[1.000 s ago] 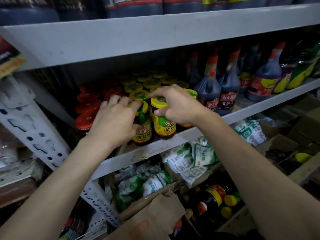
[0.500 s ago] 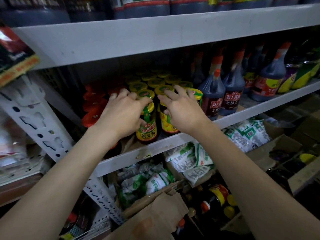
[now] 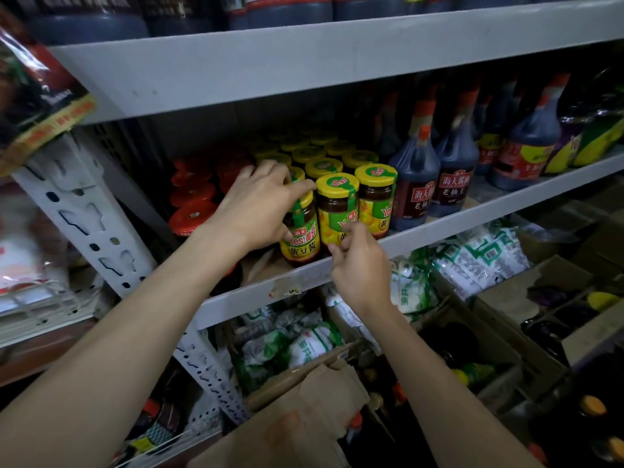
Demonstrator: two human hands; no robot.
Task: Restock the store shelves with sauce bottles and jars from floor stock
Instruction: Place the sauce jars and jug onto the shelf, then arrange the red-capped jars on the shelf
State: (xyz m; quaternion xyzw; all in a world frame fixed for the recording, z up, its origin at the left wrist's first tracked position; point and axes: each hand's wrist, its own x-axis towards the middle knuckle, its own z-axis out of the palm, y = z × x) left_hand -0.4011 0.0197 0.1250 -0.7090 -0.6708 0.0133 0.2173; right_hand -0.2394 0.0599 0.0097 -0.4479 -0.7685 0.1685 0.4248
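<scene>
Centre frame: left hand (image 3: 260,204) grips the left jar (image 3: 300,244). Right hand (image 3: 361,268) has dropped to the label of the middle jar (image 3: 337,204), fingers curled, grip unconfirmed. Both jars stand on the shelf (image 3: 472,219).

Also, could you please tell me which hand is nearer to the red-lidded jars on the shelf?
Left. The left hand grips a yellow-lidded jar right beside the red-lidded jars; the right hand is farther right, pinching the middle jar low down.

Glossy glass jars (image 3: 337,211), matt metal shelf (image 3: 439,231)
</scene>
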